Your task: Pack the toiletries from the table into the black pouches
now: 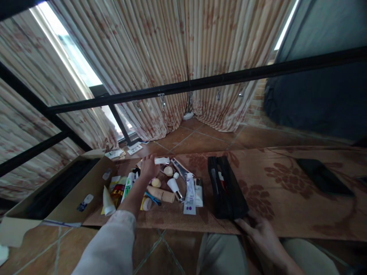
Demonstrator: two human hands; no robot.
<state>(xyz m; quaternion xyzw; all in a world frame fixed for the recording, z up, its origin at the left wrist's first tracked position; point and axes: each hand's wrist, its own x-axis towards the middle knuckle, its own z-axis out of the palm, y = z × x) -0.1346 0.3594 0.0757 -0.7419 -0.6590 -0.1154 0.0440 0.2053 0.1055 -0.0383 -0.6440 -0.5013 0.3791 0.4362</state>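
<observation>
My left hand (148, 167) reaches into a spread of toiletries, its fingers curled down at the end of a small white tube (162, 160); the fingertips are partly hidden. Around it lie a green-and-white tube (127, 186), a beige bottle (160, 194), a white tube with a silver cap (174, 188) and a white tube with purple print (189, 194). To the right, a long black pouch (229, 191) lies unzipped, with a brush (214, 179) and a red-and-white item (222, 181) inside. My right hand (262, 231) grips the pouch's near right corner.
A cardboard box (100, 183) with dark contents stands at the left end of the brown patterned bench cover (266, 191). On the right lies a dark flat device (325, 177). Black metal bars (200, 83) and curtains (160, 49) rise behind.
</observation>
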